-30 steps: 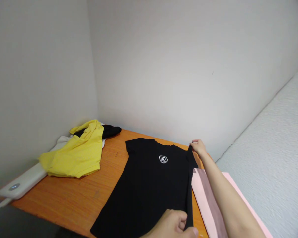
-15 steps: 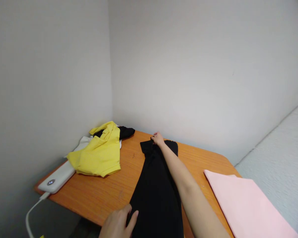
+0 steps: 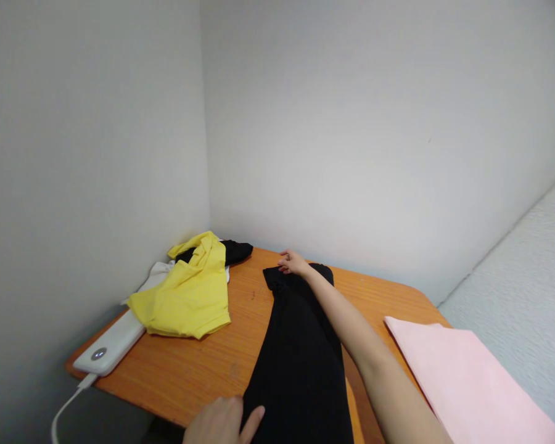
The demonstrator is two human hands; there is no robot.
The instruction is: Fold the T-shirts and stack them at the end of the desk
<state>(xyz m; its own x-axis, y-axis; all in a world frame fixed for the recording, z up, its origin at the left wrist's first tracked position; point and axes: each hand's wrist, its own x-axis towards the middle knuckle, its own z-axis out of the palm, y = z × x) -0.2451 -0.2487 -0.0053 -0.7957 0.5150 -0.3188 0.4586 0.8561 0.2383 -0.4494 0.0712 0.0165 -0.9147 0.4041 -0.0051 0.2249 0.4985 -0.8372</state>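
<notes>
A black shirt (image 3: 300, 364) lies lengthwise over the table, narrow at the far end and running out of view at the bottom. What looks like a sleeve sticks out at its far left corner. My left hand (image 3: 224, 422) grips the shirt's near left edge, thumb on top and the other fingers partly hidden. At the far end, my right hand (image 3: 293, 263) rests over the cloth near the sleeve, its fingers loosely apart. My right forearm covers part of the shirt's right side.
On the wooden table (image 3: 203, 370), a yellow garment (image 3: 185, 302) sits over black and white cloth at the left. A white power bank (image 3: 111, 342) with a cable (image 3: 69, 404) lies at the left edge. Folded pink cloth (image 3: 472, 376) is at the right. Walls border the back.
My right hand has loosened its pinch on the cloth, and its fingers have spread. The sleeve corner now lies flatter. My left hand keeps its hold; the view has shifted slightly.
</notes>
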